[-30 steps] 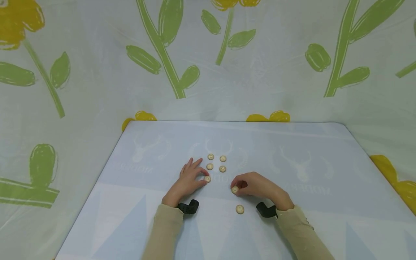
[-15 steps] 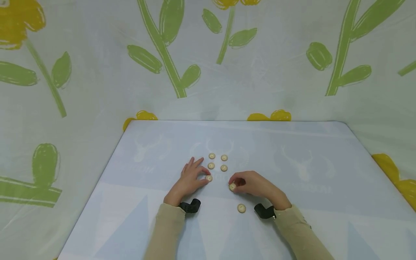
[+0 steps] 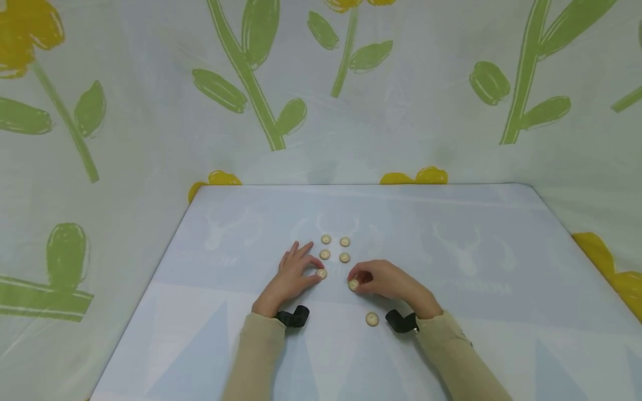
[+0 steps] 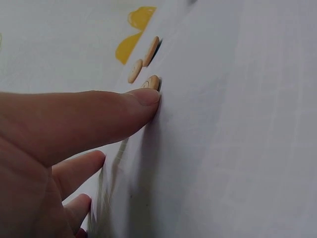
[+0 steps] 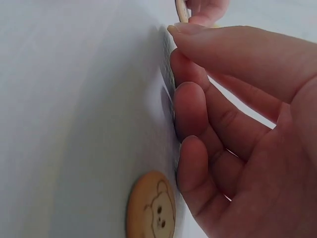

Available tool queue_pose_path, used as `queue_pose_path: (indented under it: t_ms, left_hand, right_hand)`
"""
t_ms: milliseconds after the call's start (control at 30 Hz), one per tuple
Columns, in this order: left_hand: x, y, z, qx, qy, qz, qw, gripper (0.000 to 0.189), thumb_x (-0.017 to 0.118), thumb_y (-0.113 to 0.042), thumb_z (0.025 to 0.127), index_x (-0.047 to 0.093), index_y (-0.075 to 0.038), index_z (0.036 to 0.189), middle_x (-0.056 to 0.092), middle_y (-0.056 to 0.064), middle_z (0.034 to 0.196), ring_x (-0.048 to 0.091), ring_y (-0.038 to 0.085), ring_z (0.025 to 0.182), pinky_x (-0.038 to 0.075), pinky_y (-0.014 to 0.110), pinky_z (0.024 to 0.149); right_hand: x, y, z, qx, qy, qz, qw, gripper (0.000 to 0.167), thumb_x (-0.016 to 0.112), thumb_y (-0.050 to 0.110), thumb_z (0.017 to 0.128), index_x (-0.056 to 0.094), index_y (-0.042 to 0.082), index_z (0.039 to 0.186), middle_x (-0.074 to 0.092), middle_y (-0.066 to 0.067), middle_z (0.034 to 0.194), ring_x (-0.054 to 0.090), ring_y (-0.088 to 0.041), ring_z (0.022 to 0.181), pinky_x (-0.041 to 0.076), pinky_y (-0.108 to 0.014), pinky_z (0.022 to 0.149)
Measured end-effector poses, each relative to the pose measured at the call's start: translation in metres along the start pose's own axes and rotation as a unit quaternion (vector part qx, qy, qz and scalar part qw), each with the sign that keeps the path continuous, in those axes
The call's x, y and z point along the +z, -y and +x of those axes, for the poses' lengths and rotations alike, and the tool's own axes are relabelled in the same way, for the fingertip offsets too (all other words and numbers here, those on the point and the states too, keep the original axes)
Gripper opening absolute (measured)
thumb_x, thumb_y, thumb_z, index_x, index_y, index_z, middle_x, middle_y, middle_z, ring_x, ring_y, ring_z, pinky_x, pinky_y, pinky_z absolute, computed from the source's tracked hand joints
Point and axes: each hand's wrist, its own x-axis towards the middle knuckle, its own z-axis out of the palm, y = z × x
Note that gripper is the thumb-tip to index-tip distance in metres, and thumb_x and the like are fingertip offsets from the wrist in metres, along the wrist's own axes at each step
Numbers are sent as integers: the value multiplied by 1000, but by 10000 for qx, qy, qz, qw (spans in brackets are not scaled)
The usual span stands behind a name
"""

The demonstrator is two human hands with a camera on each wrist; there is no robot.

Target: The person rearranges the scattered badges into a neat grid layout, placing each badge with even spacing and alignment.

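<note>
In the head view, thumb and forefinger of my left hand pinch a round wooden button at the table surface; its other fingers are spread. Seen from the left wrist, the thumb covers part of that button. To the right, my right hand pinches a second wooden button by its edge, mostly hidden behind the thumb in the right wrist view. A loose button lies nearer me, below the right hand; up close this button bears a bear face.
Beyond the hands, several buttons lie in two short rows on the pale patterned table. A flower-printed cloth surrounds the table's back and sides. Black wrist cameras sit low over the tabletop.
My right hand has slid left and slightly away from me with its button, closer to the left hand. The left hand keeps its pinch in place.
</note>
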Motion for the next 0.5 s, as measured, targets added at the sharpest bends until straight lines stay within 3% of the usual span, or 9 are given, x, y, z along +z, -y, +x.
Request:
queue_pose_path:
  t_ms: [233,500]
  left_hand:
    - [-1,-1,0,83,22,-17,10000,15,65,-24,80,61,-21,94,24,8,145,0,31,134,1,50,104]
    - [0,0,0,2,-4,-23,10000,14,65,-25,80,61,-22,93,24,5,145,-1,29,135,0,48,105]
  right_hand:
    - [0,0,5,-185,-45,29,9998,17,68,23,79,62,26,94,55,13,74,50,-8,71,42,-27,65]
    - [0,4,15,-59,51,-69,9999,16,67,22,79,61,25,94,55,11,75,50,-9,71,42,-27,65]
